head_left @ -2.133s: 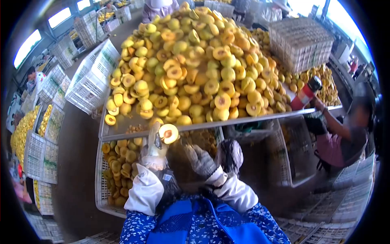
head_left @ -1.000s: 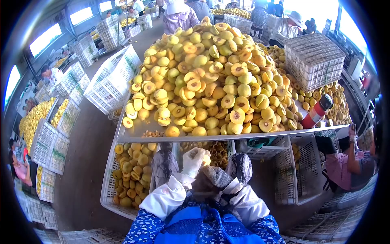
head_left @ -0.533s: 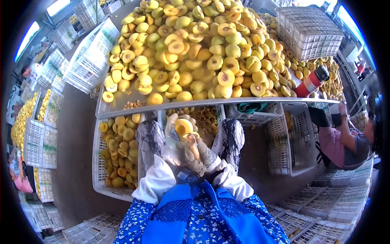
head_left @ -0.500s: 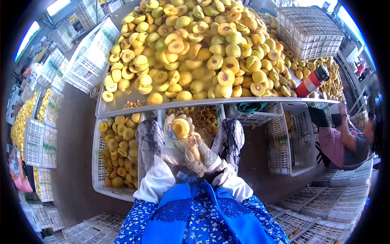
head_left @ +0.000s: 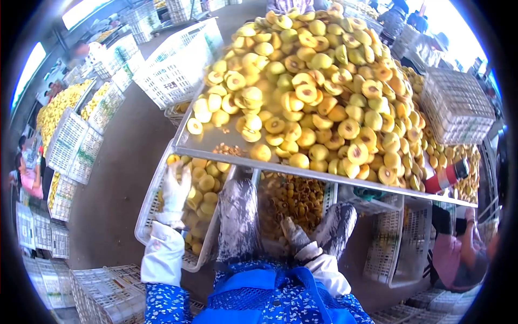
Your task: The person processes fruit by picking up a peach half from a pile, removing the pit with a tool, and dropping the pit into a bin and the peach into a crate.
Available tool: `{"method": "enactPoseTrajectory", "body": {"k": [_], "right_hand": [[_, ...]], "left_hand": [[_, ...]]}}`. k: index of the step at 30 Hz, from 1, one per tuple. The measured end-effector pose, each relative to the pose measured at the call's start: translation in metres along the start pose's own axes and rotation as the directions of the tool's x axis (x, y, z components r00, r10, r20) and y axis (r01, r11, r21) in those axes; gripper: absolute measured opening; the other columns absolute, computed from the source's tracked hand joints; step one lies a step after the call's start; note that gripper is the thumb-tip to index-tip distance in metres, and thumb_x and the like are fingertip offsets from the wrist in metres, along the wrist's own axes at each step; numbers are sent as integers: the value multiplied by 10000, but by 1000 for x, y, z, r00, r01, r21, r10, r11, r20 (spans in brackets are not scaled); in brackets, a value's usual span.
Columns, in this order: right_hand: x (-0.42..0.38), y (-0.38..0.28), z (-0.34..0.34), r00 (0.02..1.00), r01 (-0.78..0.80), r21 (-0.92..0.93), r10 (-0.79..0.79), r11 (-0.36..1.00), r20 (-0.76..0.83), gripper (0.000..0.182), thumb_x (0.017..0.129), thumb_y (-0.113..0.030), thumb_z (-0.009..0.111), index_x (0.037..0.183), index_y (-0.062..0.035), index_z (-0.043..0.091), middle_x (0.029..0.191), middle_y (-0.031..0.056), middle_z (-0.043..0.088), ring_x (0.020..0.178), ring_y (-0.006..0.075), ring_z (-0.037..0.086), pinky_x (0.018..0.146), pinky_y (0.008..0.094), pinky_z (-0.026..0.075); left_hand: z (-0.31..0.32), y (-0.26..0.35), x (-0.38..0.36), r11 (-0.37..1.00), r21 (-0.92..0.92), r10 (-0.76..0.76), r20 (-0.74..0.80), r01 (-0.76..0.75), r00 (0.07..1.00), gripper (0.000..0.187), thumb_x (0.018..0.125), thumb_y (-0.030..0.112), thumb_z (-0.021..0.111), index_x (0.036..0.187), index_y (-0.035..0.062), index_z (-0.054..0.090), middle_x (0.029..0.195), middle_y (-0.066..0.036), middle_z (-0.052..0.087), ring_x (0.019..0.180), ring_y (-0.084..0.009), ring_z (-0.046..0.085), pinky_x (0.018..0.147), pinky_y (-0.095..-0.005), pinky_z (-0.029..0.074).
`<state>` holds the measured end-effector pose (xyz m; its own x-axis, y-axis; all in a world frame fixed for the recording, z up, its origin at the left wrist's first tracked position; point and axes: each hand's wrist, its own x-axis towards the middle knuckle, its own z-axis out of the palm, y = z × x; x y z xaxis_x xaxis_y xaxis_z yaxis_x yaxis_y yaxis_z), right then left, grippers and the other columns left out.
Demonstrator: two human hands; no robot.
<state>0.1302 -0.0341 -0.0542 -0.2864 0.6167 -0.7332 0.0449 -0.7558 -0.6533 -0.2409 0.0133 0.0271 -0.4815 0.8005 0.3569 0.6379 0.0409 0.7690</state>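
- Since half a second ago our hands have parted: then they were together between our knees with a peach half in the left glove; now the left hand [head_left: 175,191] is out over the left crate [head_left: 148,213] and the right hand [head_left: 291,236] is low by the right knee.
- Our left glove is spread flat, fingers loose, above the peach halves [head_left: 204,181] in that crate; we see nothing held in it, and we cannot tell whether it touches the fruit.
- Our right glove is loosely curled near the pit crate [head_left: 291,200] between our knees; whether it holds anything we cannot tell.
- Peach halves in the left crate lie just right of and beneath the left glove.
- Just beyond both crates runs the near edge of the metal table [head_left: 216,154], with a high heap of peaches [head_left: 318,92] on it, and a few pits near its left near corner.
- At the table's right end stands a red bottle [head_left: 445,177]; further right, a white basket [head_left: 458,105] sits on the table.
- Another person [head_left: 458,259] sits low at the right.
- White crates [head_left: 178,70] stand on the floor at far left.
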Motion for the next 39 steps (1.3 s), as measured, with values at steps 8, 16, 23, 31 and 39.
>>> {"method": "enactPoseTrajectory", "body": {"k": [8,16,23,31,39], "right_hand": [[94,91,-38,904,403,-671,-386,622,185,435,806,-205,526,1185,-28,406,855,182,560,689,328,552,593,405,446],[41,11,10,976,26,-198,-68,980,-209,381,910,-455,487,839,-92,580,502,23,481,338,136,392,335,293,306],[16,-32,20,705,651,-391,-709,650,-4,222,930,-242,502,938,-46,607,703,66,597,624,163,568,556,289,447],[-49,-95,34,582,645,-624,-813,440,28,291,925,-331,423,1008,-87,558,846,233,587,779,430,565,640,500,443],[-21,-59,20,435,618,-757,-894,211,106,291,914,-248,412,1085,-44,529,902,229,560,796,420,569,632,501,453]], "left_hand": [[60,-8,166,385,820,376,279,-423,884,550,665,399,650,1130,120,558,1287,-122,401,1204,-335,330,959,-506,302],[70,-11,151,412,740,143,524,-532,840,503,655,269,688,1109,129,520,1135,-119,513,1084,-288,454,872,-441,377],[78,69,83,843,-520,14,279,138,960,424,726,111,662,1108,77,480,832,-132,590,665,-270,625,546,-353,520],[129,128,-47,94,-728,-64,676,679,734,451,923,401,462,1037,-28,541,892,-157,617,723,-251,629,622,-317,525],[136,168,-90,184,-746,21,654,640,756,299,883,230,460,1044,-11,534,923,-136,595,764,-257,619,703,-331,519]]}}
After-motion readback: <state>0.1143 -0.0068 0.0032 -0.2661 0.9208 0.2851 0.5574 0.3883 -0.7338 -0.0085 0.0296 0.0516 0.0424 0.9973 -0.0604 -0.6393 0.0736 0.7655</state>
